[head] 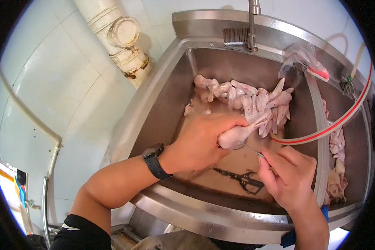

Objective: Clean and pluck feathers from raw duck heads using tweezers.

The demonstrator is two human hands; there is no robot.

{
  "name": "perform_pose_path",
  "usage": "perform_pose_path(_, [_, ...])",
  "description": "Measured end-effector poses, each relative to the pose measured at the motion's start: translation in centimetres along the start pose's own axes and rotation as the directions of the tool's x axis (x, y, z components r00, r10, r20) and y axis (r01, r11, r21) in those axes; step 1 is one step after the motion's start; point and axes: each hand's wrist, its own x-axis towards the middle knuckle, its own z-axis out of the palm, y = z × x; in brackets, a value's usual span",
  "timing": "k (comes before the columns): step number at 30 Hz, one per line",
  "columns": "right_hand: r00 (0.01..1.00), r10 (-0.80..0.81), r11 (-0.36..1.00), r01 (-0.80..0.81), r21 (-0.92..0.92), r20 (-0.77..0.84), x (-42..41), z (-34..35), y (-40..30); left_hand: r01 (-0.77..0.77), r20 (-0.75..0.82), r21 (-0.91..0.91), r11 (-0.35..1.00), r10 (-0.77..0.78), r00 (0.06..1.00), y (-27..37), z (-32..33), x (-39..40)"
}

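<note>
In my left hand (203,137) is a plucked duck's head (234,137), its bill pointing up and to the right. My right hand (286,172) pinches a thin metal tool, probably tweezers (251,149), whose tip meets the skin of the head. Behind them, a pile of plucked duck heads (247,101) lies in the steel sink (162,109). Black-handled kitchen scissors (242,179) lie on the sink's bottom, below my hands.
A clear hose with a red stripe (328,129) arches over the divider into this basin. More poultry parts (337,184) lie in the right basin. At the back are a faucet (252,37), a dark-bristled brush (235,36), a plastic bag (300,56) and a pink-bristled brush (318,74).
</note>
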Motion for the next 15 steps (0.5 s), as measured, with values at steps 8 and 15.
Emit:
perform_pose_path(8, [0.91,0.267,0.874,-0.367,0.318,0.316,-0.3,0.0,0.2,-0.053,0.111,0.135,0.989,0.038,0.993,-0.6,0.5,-0.1])
perform_pose_path(15, [0.911,0.221,0.742,-0.39,0.546,0.349,0.1,-0.4,-0.4,0.143,0.037,-0.078,0.987,-0.141,0.989,0.8,0.1,0.1])
